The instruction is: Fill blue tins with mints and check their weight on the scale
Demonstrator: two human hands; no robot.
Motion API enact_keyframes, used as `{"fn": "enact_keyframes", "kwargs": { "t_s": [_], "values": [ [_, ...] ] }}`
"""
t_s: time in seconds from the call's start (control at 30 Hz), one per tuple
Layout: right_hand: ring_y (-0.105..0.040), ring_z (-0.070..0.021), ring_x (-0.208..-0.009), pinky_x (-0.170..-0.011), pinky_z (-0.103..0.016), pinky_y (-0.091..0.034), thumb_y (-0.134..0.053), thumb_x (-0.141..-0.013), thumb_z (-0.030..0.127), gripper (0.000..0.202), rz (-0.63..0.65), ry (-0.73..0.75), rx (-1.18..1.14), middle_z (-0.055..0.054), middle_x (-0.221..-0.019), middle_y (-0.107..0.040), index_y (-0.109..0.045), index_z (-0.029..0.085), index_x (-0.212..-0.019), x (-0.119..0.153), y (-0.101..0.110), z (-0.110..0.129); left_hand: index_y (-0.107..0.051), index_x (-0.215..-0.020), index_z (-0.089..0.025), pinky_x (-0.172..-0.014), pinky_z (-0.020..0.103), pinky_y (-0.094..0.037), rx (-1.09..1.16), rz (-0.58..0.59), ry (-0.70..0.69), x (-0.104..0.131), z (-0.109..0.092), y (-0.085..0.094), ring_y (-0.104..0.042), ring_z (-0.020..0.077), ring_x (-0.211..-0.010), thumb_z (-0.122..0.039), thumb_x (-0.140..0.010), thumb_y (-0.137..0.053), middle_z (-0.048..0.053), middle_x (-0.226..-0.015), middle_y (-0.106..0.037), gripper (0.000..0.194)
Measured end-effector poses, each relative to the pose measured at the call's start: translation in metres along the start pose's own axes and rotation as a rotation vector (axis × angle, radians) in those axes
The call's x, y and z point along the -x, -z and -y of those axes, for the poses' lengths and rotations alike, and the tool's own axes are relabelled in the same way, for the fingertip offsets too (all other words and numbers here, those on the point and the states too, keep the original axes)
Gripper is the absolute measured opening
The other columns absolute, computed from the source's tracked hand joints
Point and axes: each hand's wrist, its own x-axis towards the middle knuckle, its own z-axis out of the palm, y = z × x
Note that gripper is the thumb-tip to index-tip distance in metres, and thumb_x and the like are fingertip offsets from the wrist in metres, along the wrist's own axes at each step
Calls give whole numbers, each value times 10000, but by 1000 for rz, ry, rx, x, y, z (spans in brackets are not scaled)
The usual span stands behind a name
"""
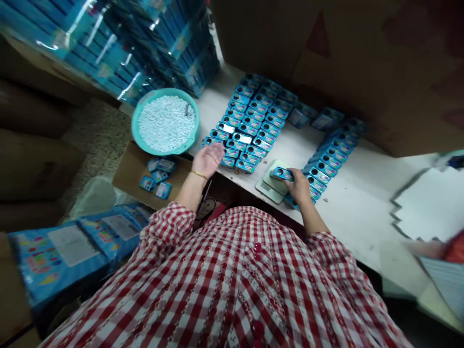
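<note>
My right hand (299, 186) grips one end of a small blue tin (282, 174), which is over the pale green scale (272, 182). Whether the tin rests on the scale's plate I cannot tell. Palm up and fingers spread, my left hand (209, 158) is at the near left corner of the block of blue tins (248, 129), with nothing in it. Right of the scale runs a slanting row of overlapping blue tins (328, 158). A turquoise basin (136, 121) full of small white pieces (166, 123) stands left of the block.
Below the basin, an open cardboard box (125, 171) holds several loose tins. Wrapped blue packs (174, 38) are stacked at the back left. A large brown carton (348, 72) borders the white table (355, 203). Part of another person's arm (427, 249) shows at the right.
</note>
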Motion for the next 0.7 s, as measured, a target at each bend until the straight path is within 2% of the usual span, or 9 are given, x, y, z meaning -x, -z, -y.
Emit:
{"fn": "enact_keyframes", "kwargs": {
  "t_s": [0.07, 0.13, 0.23, 0.33, 0.47, 0.6, 0.7],
  "values": [
    [-575, -249, -940, -839, -388, -470, -495, -819, 320, 339, -5, 53, 42, -110, -1000, -638, -589, 163, -1105, -1, 8, 14, -597, -1100, -109, -923, 354, -459, -70, 76, 226, 13, 46, -8, -631, 191, -992, -296, -914, -396, 136, -1032, -664, 332],
    [-556, -247, -917, -824, -377, -458, -487, -837, 318, 358, -16, 153, 134, -112, -998, -629, -579, 156, -1142, 1, 20, 34, -634, -1009, -99, -902, 363, -467, -116, 83, 374, 20, 83, -16, -652, 195, -913, -295, -912, -402, 135, -953, -685, 319],
    [-525, -256, -894, -793, -379, -436, -499, -840, 313, 408, 5, 297, 290, -112, -1034, -614, -544, 161, -1216, 7, 38, 61, -651, -934, -95, -864, 348, -482, -93, 97, 439, 20, 114, -29, -657, 182, -821, -314, -919, -393, 128, -895, -693, 339],
    [-515, -255, -877, -779, -374, -429, -489, -847, 292, 384, 11, 313, 346, -109, -1014, -616, -550, 157, -1201, 13, 44, 70, -655, -917, -91, -824, 327, -494, -48, 117, 450, 18, 126, -40, -645, 163, -747, -295, -921, -395, 116, -824, -690, 331],
    [-517, -255, -894, -797, -376, -435, -486, -850, 295, 367, -12, 262, 297, -110, -1023, -610, -548, 158, -1185, 19, 42, 58, -648, -903, -76, -788, 307, -505, -30, 125, 463, 21, 135, -49, -644, 159, -737, -236, -917, -406, 107, -765, -677, 291],
    [-536, -248, -933, -835, -372, -445, -506, -837, 314, 348, -61, 179, 133, -100, -1022, -606, -545, 173, -1152, 20, 33, 37, -638, -853, -80, -719, 255, -515, -42, 64, 464, 22, 139, -46, -648, 146, -730, -198, -915, -404, 101, -744, -667, 269],
    [-555, -237, -935, -835, -363, -458, -516, -817, 324, 320, -59, 114, -13, -93, -1002, -609, -547, 179, -1101, 14, 22, 21, -631, -821, -85, -624, 208, -500, -65, -29, 438, 23, 132, -37, -623, 118, -647, -199, -904, -437, 76, -677, -636, 239]
  ]
}}
